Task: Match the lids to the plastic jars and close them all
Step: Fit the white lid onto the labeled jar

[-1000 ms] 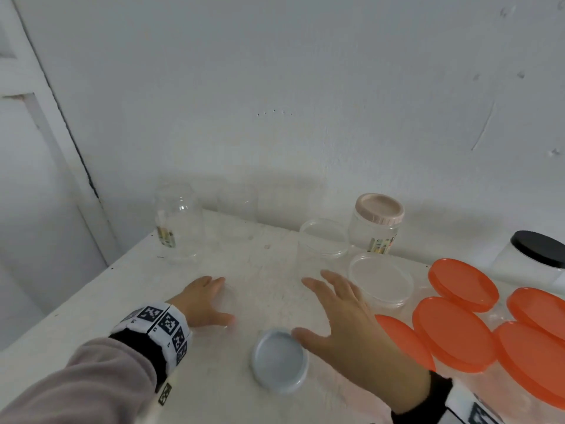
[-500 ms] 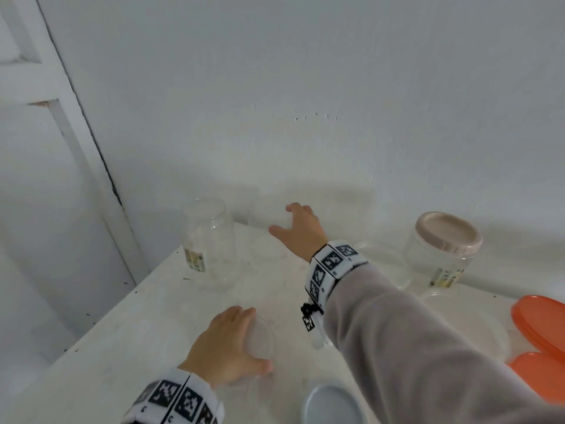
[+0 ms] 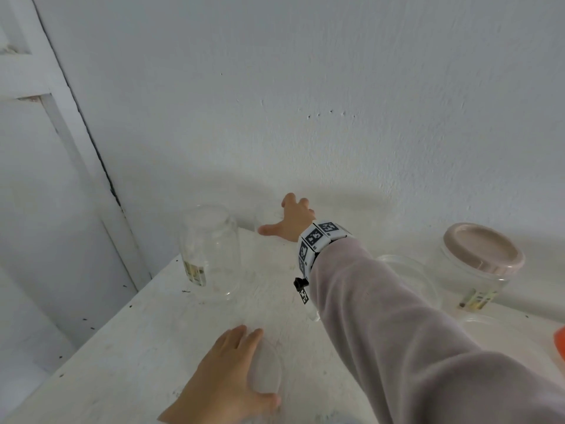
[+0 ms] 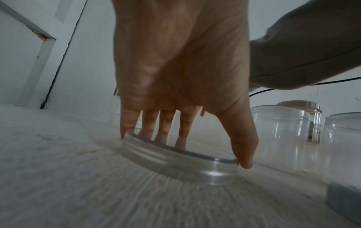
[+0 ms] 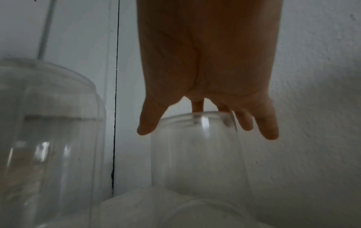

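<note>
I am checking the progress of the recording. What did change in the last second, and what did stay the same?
The right hand left the grey lid near the front edge and reached across to the small clear jar by the wall; its fingers now spread over the jar's open mouth, grip not yet clear. The left hand stayed on the clear lid, holding its rim. The other jars did not move.

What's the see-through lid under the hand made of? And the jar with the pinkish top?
The clear lid looks like glossy transparent plastic: fingers show through it, and its side is ridged. The lidded jar seems clear plastic too, with a matte, opaque pinkish-beige cap, probably plastic.
</note>
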### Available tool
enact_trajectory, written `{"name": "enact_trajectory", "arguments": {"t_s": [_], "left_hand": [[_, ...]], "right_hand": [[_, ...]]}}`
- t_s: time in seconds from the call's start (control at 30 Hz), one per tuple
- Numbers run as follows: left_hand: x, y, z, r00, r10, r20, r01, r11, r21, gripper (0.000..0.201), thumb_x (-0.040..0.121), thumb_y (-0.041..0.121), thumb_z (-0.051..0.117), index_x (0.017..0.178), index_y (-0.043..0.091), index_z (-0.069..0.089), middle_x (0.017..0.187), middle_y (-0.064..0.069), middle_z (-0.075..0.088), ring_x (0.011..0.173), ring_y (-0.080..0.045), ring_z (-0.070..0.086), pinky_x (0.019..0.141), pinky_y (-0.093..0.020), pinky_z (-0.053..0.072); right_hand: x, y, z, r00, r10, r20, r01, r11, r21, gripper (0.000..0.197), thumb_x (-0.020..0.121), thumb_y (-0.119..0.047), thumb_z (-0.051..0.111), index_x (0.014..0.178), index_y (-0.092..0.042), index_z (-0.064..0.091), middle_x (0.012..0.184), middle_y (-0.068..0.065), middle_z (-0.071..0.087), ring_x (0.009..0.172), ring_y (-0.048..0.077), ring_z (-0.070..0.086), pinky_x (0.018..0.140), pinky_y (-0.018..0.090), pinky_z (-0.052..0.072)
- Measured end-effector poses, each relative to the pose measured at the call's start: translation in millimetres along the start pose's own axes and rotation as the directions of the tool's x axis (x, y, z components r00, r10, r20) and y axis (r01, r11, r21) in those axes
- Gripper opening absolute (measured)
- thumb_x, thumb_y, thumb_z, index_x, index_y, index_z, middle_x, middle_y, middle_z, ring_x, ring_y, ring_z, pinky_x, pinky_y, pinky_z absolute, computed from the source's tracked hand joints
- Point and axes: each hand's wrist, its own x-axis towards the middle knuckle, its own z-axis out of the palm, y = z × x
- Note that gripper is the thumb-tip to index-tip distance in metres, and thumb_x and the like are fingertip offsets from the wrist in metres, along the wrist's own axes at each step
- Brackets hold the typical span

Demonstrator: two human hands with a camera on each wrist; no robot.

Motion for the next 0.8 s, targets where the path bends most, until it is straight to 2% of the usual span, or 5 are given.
{"name": "enact_trajectory", "arguments": {"t_s": [0.3, 0.4, 0.5, 0.63, 0.8], "left_hand": [[-5, 0, -5, 1.000, -0.025, 0.011, 0.026, 0.996, -0.081, 0.105, 0.075, 0.066, 0.062, 0.153, 0.028, 0.004, 0.159, 0.008, -0.002, 0.146, -0.014, 0.002, 0.118, -0.034, 0.016], [-12, 1, -13, 0.999, -0.034, 0.005, 0.035, 0.987, -0.157, 0.103, 0.071, 0.062, 0.064, 0.152, 0.028, 0.011, 0.156, 0.010, 0.011, 0.142, -0.011, 0.017, 0.115, -0.033, 0.025], [-27, 1, -27, 0.998, -0.021, -0.063, 0.002, 0.959, -0.284, 0.099, 0.071, 0.064, 0.069, 0.150, 0.031, 0.020, 0.152, 0.008, 0.027, 0.130, -0.007, 0.033, 0.107, -0.026, 0.030], [-49, 2, -43, 0.990, -0.044, -0.137, -0.020, 0.903, -0.430, 0.103, 0.062, 0.074, 0.067, 0.147, 0.032, 0.028, 0.152, 0.005, 0.032, 0.135, -0.018, 0.036, 0.110, -0.037, 0.030], [-70, 7, -52, 0.955, -0.152, -0.256, -0.043, 0.781, -0.624, 0.052, 0.091, 0.039, 0.061, 0.138, 0.024, 0.044, 0.138, -0.007, 0.050, 0.125, -0.026, 0.048, 0.107, -0.049, 0.038]], "right_hand": [[-64, 8, -16, 0.997, -0.058, 0.047, 0.068, 0.963, -0.262, 0.103, 0.063, -0.043, 0.084, 0.139, -0.017, 0.020, 0.130, 0.013, 0.026, 0.115, 0.033, 0.037, 0.077, 0.036, 0.044], [-98, 14, -22, 0.995, -0.076, -0.062, 0.066, 0.988, -0.143, 0.101, 0.064, -0.045, 0.082, 0.137, -0.012, 0.021, 0.129, 0.009, 0.031, 0.115, 0.029, 0.037, 0.089, 0.037, 0.043], [-134, 18, -29, 0.989, -0.027, -0.145, 0.055, 0.979, 0.196, 0.104, 0.066, -0.042, 0.081, 0.142, -0.013, 0.015, 0.133, 0.003, 0.026, 0.121, 0.027, 0.030, 0.095, 0.035, 0.036], [-186, 29, -40, 0.987, 0.082, -0.135, 0.022, 0.773, 0.634, 0.103, 0.064, -0.046, 0.080, 0.143, -0.034, 0.013, 0.127, -0.004, 0.022, 0.117, 0.022, 0.034, 0.094, 0.041, 0.041], [-241, 52, -49, 0.988, 0.150, 0.032, -0.093, 0.418, 0.904, 0.092, 0.049, -0.061, 0.077, 0.121, -0.015, 0.043, 0.117, 0.001, 0.050, 0.105, 0.017, 0.052, 0.086, 0.037, 0.047]]}}
